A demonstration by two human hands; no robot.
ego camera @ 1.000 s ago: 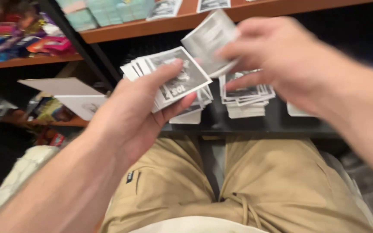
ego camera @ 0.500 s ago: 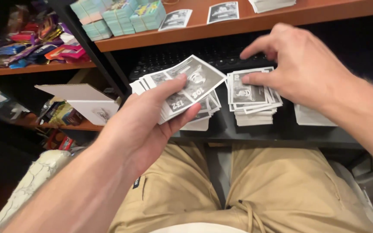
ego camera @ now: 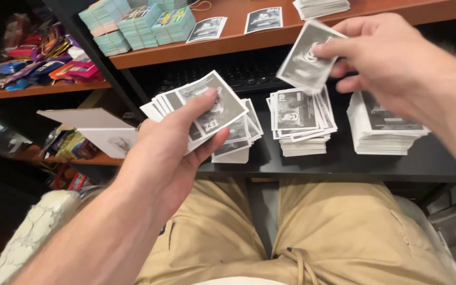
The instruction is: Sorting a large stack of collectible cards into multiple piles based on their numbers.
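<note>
- Far left, on the lower wooden shelf (ego camera: 6,91), a heap of bright foil packets (ego camera: 43,60) lies along its front edge; below it, a white open box flap (ego camera: 88,119) juts out over more coloured packs
- On the upper wooden shelf (ego camera: 228,45), near its left corner, banded bundles of pale green cards (ego camera: 138,24) stand in rows; just right of them two single grey cards (ego camera: 236,24) lie flat, apart from each other; a small stack sits at the shelf's back edge further right
- The left hand (ego camera: 167,153) is closed around a fanned batch of grey cards (ego camera: 207,108), thumb pressed on the top card, fingers curled beneath; the fan hangs above the left part of the black desk (ego camera: 344,166)
- Beneath the fan, a low pile (ego camera: 238,145) rests near the desk's front edge
- At the desk's middle, a loosely squared middle pile (ego camera: 299,124) stands just beside that one
- The right hand (ego camera: 391,60) pinches a single grey card (ego camera: 307,58) between thumb and fingers, tilted, above the middle pile and clear of it
- Toward the desk's right edge, a taller neat stack (ego camera: 386,132) sits partly under the right wrist
- Tan shorts (ego camera: 302,237) fill the foreground below the desk
</note>
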